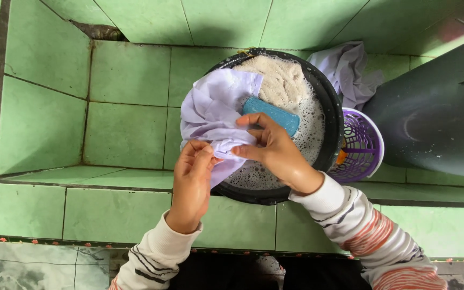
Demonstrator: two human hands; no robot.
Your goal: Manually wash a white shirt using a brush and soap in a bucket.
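Note:
A black basin (333,115) full of foamy water stands on green tiles. A pale lilac cloth (213,110) hangs over its left rim. My left hand (191,185) pinches the lower edge of the cloth at the rim. My right hand (275,150) holds the cloth's fold with thumb and fingers and reaches over the suds. A blue bar of soap (275,114) lies on the cloth and foam just beyond my right fingertips.
A purple plastic basket (363,147) sits right of the basin, with another lilac garment (347,67) heaped behind it. A large dark barrel (436,123) fills the right side. A tiled step edge (81,180) runs across in front.

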